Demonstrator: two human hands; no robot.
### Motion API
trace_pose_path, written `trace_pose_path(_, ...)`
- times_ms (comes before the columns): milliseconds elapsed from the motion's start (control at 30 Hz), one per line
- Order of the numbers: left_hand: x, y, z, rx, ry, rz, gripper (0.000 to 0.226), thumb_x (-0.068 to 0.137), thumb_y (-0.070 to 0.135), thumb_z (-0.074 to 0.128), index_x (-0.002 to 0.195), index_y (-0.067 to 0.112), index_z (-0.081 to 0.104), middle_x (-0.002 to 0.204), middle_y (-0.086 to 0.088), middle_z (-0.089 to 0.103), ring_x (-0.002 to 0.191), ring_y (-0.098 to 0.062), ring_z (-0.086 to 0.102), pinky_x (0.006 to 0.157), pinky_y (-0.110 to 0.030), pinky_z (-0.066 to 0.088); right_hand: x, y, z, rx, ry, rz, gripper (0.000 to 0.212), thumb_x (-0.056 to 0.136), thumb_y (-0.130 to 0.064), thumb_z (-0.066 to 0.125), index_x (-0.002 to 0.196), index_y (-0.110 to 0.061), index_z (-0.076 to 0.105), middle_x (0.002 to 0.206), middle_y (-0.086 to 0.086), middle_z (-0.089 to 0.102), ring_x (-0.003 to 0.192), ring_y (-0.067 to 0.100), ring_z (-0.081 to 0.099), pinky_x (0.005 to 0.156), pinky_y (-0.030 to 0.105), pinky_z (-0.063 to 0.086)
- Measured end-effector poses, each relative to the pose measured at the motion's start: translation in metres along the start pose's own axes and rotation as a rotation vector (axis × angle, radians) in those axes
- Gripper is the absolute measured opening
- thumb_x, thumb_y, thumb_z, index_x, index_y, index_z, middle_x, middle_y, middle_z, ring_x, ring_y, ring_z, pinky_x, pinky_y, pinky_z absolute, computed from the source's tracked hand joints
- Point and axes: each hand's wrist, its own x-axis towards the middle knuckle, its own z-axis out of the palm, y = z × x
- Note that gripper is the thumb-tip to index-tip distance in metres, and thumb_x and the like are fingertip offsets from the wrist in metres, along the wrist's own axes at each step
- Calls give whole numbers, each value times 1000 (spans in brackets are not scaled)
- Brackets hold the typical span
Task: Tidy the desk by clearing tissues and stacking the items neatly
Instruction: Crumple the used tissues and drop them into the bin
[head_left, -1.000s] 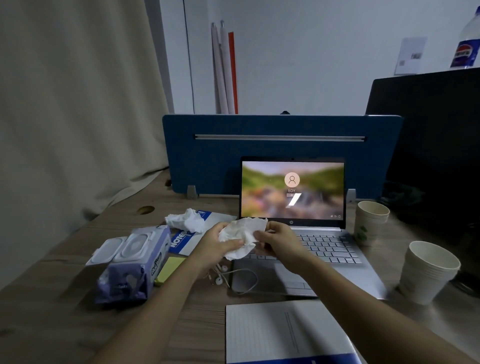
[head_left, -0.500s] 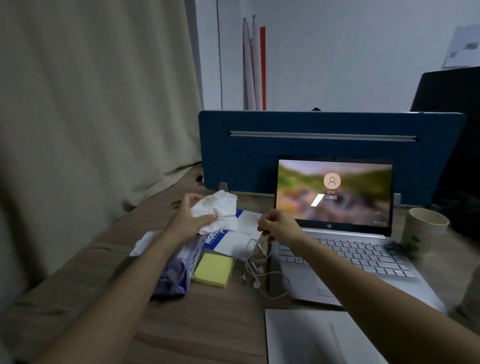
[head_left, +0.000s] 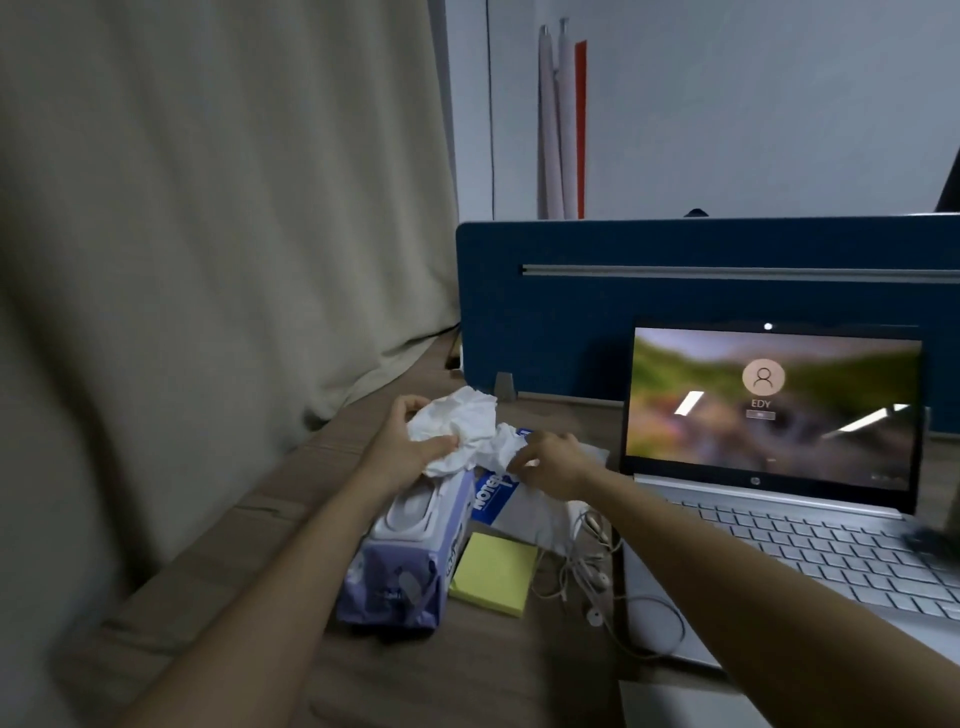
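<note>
My left hand (head_left: 402, 441) grips a crumpled white tissue (head_left: 457, 421) above the back end of a purple wet-wipe pack (head_left: 410, 551). Just to its right, my right hand (head_left: 550, 457) pinches a second crumpled tissue (head_left: 506, 447) that touches the first one. Under the hands lies a blue and white notebook (head_left: 493, 493). A yellow sticky-note pad (head_left: 493, 571) sits beside the wipe pack, with tangled white earphones (head_left: 587, 566) next to it.
An open silver laptop (head_left: 779, 525) with a lit screen stands at the right. A blue desk divider (head_left: 675, 291) runs along the back. A beige curtain (head_left: 208, 260) hangs at the left of the wooden desk (head_left: 322, 675). A white sheet's corner (head_left: 670, 706) shows at the bottom.
The view has swung left. My right hand has left the earphones and reached left onto a second tissue beside the one my left hand holds.
</note>
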Motion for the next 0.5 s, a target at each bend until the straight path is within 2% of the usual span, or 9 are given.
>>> trace_pose_path(67,0,-2,0,-13,-2,0,48,76,22,83,110,32,50,113,-2,64,98,-22,67,87,-46,57,7,0,6,6,-39,-8,31,101,-28,43,115,-29,71,134,-3,58,122,21,47,102,34,29)
trace_pose_path(167,1,-3,-1,-33,-10,-18,50,74,27,84,112,33,51,113,0,65,99,-22,68,87,-48,57,16,-1,15,122,-76,21,28,99,-27,50,113,-24,73,131,-4,62,119,19,53,99,31,41)
trace_pose_path(267,1,-4,-1,-45,-5,-10,48,73,27,84,110,34,55,110,1,69,98,-21,69,88,-48,57,18,-1,16,142,-27,85,30,98,-24,49,111,-13,73,121,5,68,106,24,62,89,34,51)
trace_pose_path(367,1,-2,0,-32,-10,-9,48,72,28,83,110,35,56,109,0,70,98,-22,69,89,-50,57,12,2,10,220,87,110,27,95,-25,53,96,-8,74,103,6,71,91,24,66,77,35,57)
trace_pose_path(433,1,0,2,-3,-8,-17,48,74,29,83,112,35,54,110,0,69,99,-22,68,88,-50,56,2,6,1,323,158,93,21,91,-26,58,80,-14,71,86,-1,69,81,20,66,62,26,53)
trace_pose_path(500,0,4,5,19,11,-23,49,75,30,83,114,33,53,110,2,67,98,-20,67,84,-44,57,-13,11,-13,405,176,57,18,87,-24,63,71,-19,67,76,-3,66,75,18,64,59,24,47)
